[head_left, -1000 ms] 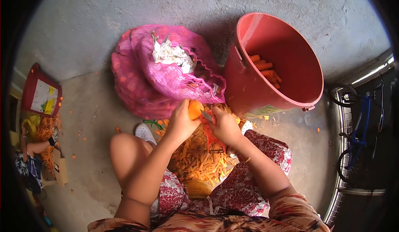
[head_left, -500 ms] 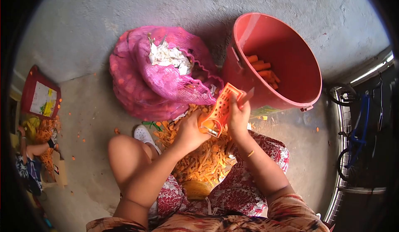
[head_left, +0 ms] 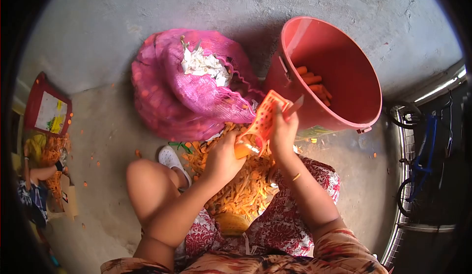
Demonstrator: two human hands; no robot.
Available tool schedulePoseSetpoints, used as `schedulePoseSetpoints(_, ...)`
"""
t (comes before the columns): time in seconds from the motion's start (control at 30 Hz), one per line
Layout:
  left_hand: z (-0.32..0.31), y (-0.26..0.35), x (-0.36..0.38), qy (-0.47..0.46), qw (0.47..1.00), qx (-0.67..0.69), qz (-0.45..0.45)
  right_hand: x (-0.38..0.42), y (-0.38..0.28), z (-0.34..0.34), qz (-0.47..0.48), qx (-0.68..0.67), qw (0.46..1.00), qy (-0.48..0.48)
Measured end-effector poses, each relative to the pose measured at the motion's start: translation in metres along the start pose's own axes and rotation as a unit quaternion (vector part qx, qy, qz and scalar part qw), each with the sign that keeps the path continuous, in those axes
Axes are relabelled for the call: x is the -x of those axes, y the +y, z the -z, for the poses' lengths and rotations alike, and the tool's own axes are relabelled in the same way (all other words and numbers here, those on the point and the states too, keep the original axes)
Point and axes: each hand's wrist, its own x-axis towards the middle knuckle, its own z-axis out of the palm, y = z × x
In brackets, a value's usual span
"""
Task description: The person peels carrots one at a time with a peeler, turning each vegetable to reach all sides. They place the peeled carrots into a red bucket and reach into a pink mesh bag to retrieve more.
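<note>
My left hand is closed around a carrot, with only part of it showing past the fingers. My right hand grips an orange plastic peeler with a perforated body, its blade end against the carrot. Beside the peeler, a knife blade sticks out from the same hand. Beneath both hands lies a heap of orange peelings between my legs.
A pink mesh sack of carrots, with white scraps on it, stands against the wall. Right of it, a red bucket holds several peeled carrots. A co-worker's leg shows far left; a bicycle stands at right.
The peeler has tilted and shifted slightly down and left along the carrot. Both hands keep their hold, and the view has shifted a little.
</note>
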Motion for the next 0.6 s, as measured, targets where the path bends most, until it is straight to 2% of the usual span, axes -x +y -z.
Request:
schedulePoseSetpoints(0.07, -0.001, 0.003, -0.001, 0.010, 1.000, -0.006, 0.002, 0.007, 0.009, -0.002, 0.016, 0.019, 0.999, -0.025)
schedulePoseSetpoints(0.17, 0.001, -0.003, -0.001, 0.005, 0.998, -0.056, 0.030, -0.008, 0.010, -0.003, -0.018, 0.019, 0.999, 0.041)
schedulePoseSetpoints(0.2, 0.003, -0.003, 0.001, 0.024, 0.998, -0.061, -0.002, -0.023, 0.029, 0.008, -0.004, 0.083, 0.994, 0.078)
schedulePoseSetpoints(0.27, 0.010, 0.000, 0.004, 0.061, 0.993, -0.073, -0.069, -0.037, 0.020, 0.009, -0.009, 0.017, 0.993, 0.120)
schedulePoseSetpoints(0.3, 0.011, -0.002, 0.004, 0.057, 0.992, -0.092, -0.067, -0.036, 0.007, 0.006, -0.011, -0.014, 0.991, 0.132)
schedulePoseSetpoints(0.43, 0.013, -0.008, 0.000, 0.038, 0.985, -0.159, -0.057, -0.006, 0.000, -0.007, 0.007, 0.122, 0.991, 0.055)
schedulePoseSetpoints(0.47, 0.013, -0.008, 0.001, 0.031, 0.983, -0.175, -0.054, 0.002, -0.001, -0.013, 0.037, 0.129, 0.989, 0.061)
schedulePoseSetpoints(0.6, 0.012, -0.007, 0.002, 0.049, 0.986, -0.153, -0.042, 0.000, 0.019, -0.011, 0.041, 0.186, 0.979, 0.073)
